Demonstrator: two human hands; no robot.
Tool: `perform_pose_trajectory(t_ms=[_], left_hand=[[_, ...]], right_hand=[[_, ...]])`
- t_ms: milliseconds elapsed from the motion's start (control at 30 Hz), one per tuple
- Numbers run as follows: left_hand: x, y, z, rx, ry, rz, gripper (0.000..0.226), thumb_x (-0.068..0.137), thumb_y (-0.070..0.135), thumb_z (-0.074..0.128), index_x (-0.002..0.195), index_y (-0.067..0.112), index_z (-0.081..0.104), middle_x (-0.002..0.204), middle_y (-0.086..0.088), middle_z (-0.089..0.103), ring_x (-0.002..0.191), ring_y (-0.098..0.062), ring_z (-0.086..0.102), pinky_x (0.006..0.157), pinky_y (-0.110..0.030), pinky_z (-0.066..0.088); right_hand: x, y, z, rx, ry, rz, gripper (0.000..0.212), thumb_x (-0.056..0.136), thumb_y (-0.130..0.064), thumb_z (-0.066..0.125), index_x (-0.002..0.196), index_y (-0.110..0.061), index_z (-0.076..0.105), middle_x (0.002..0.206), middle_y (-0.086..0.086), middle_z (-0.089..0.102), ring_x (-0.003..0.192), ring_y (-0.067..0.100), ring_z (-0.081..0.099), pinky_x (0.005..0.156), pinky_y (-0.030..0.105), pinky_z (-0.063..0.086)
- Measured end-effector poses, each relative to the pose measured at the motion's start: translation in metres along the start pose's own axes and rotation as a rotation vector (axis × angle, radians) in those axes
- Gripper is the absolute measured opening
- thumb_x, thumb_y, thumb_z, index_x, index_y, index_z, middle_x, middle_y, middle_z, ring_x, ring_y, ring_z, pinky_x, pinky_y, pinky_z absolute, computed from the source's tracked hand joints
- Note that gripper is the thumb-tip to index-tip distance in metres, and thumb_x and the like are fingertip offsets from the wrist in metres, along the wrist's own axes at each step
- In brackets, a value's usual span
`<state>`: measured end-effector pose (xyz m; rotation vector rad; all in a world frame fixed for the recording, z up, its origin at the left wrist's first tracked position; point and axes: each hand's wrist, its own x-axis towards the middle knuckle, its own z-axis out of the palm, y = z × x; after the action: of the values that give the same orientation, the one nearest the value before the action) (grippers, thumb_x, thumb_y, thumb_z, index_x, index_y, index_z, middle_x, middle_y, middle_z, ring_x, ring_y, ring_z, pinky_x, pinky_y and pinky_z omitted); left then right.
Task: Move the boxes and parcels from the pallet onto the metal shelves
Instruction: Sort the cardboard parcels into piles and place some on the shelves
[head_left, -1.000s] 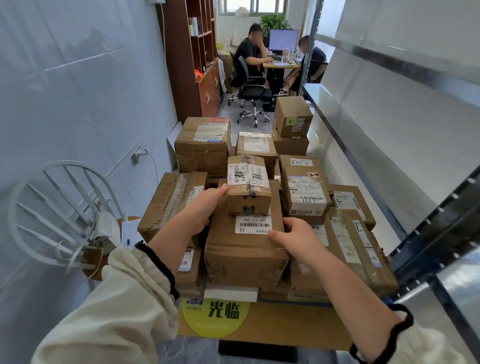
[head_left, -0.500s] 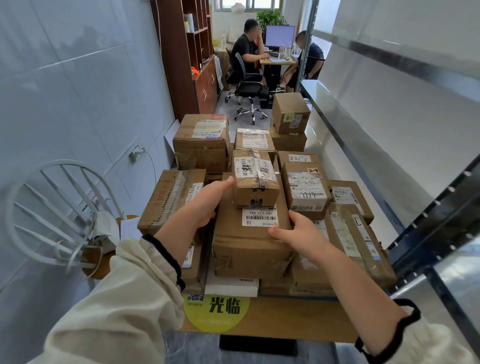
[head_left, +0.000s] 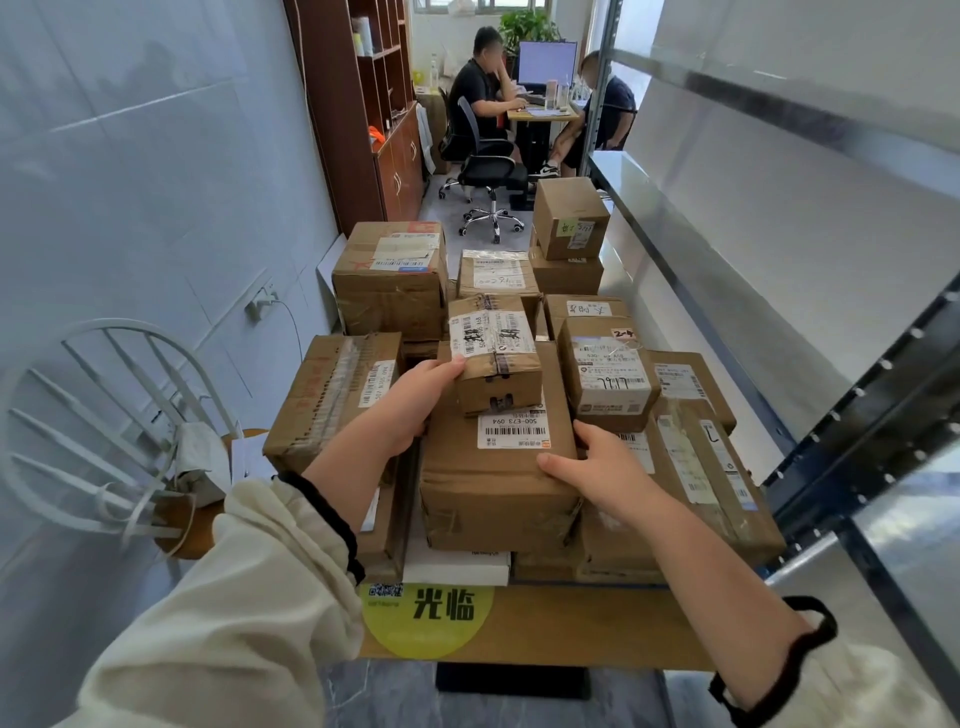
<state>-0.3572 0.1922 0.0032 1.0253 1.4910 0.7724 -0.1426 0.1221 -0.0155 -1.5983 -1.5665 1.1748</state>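
Several taped cardboard boxes are stacked on a wooden pallet (head_left: 545, 634). A long brown box with a white barcode label (head_left: 493, 483) lies in the near middle of the stack. A small taped box (head_left: 493, 358) sits on its far end, tilted slightly. My left hand (head_left: 410, 405) grips the long box's left side, thumb touching the small box. On the right, my right hand (head_left: 597, 467) holds its near right edge, thumb on top. The metal shelves (head_left: 779, 249) run along the right.
A white wire chair (head_left: 104, 415) with a paper stands at the left against the wall. Two people sit at a desk (head_left: 540, 114) at the far end, behind an office chair (head_left: 488, 171). A wooden cabinet (head_left: 374, 104) lines the left wall.
The long box with the small box on it has risen slightly and tilted; both hands kept their hold on its sides. The view has shifted a little.
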Motion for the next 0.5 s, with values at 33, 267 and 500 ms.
perform_pose_trajectory(t_ms=[33,267,500], left_hand=[[0.001,-0.002,-0.001,-0.002,0.006,-0.001,0.049,0.088,0.057,0.051,0.129,0.030,0.044,0.103,0.010,0.047,0.081,-0.009,0.044,0.085,-0.041,0.035],[-0.001,-0.004,0.001,-0.030,-0.016,-0.002,0.069,0.085,0.060,0.054,0.141,0.025,0.035,0.110,0.011,0.053,0.092,-0.011,0.052,0.080,-0.037,0.044],[-0.006,0.000,0.009,-0.028,-0.032,0.024,0.062,0.084,0.060,0.054,0.135,0.026,0.042,0.103,0.012,0.056,0.090,-0.009,0.056,0.063,-0.028,0.042]], right_hand=[[-0.001,0.001,0.000,-0.002,0.005,0.000,0.050,0.083,-0.026,0.068,0.128,-0.020,0.049,0.103,-0.017,0.058,0.085,-0.001,0.056,0.079,0.022,0.049],[0.000,0.003,-0.003,-0.029,0.002,0.022,0.046,0.085,-0.025,0.066,0.128,-0.016,0.052,0.117,-0.003,0.062,0.100,0.013,0.060,0.090,0.034,0.051],[-0.002,0.006,-0.011,-0.059,0.013,0.020,0.044,0.086,-0.026,0.065,0.127,-0.016,0.052,0.114,-0.005,0.061,0.100,0.012,0.059,0.087,0.029,0.050]])
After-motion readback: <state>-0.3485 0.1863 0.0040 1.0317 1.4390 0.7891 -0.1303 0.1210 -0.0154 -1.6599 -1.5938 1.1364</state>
